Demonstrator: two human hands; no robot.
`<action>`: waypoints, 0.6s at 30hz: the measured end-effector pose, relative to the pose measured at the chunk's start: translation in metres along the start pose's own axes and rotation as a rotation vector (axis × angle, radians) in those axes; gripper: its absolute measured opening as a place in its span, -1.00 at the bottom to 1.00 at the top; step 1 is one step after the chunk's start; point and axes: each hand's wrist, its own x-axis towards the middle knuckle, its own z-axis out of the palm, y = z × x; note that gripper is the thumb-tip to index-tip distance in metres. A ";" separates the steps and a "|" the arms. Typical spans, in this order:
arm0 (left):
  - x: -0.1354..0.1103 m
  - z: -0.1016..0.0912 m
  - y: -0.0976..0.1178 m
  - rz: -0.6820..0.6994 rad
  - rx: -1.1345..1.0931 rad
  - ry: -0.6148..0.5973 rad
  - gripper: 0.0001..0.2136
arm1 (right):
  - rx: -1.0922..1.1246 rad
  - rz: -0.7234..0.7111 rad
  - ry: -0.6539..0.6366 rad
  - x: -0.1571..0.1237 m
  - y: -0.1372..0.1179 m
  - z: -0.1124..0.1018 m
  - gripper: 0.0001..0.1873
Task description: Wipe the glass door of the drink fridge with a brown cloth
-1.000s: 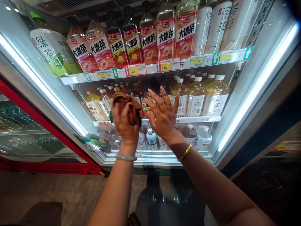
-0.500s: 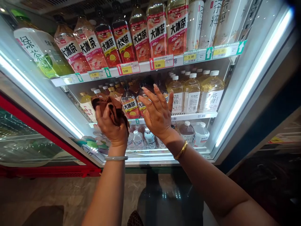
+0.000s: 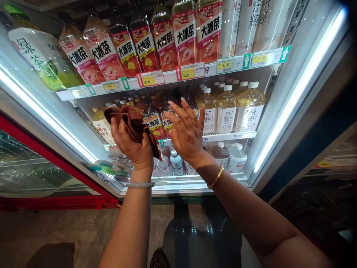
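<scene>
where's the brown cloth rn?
Head view, left of centre: the brown cloth is bunched in the left hand, held against the cooler's glass door in front of the middle-shelf tea bottles, just left of the open right hand.

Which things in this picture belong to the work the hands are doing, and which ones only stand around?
In the work: left hand, gripping the brown cloth against the glass door; right hand, flat and open on the same glass.
Only standing around: iced tea bottles on the upper shelf; price tags; pale tea bottles; small water bottles below; red-framed cooler at the left.
</scene>
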 end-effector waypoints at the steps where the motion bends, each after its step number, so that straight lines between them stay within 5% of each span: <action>1: -0.002 0.002 0.003 -0.018 0.001 0.012 -0.42 | 0.001 0.007 -0.002 0.000 0.000 -0.001 -0.51; 7: -0.050 0.034 0.055 0.077 -0.065 -0.239 -0.62 | -0.033 0.032 -0.002 0.003 -0.002 -0.003 -0.50; 11: -0.039 0.032 0.052 0.132 -0.099 -0.300 -0.66 | -0.073 0.054 -0.044 0.006 -0.002 -0.006 -0.51; 15: 0.000 0.013 0.024 0.089 -0.065 -0.121 -0.48 | -0.065 0.008 -0.068 0.008 0.000 -0.012 -0.49; 18: 0.006 0.014 0.024 0.058 -0.012 0.027 -0.44 | -0.066 -0.004 -0.090 0.009 0.001 -0.017 -0.48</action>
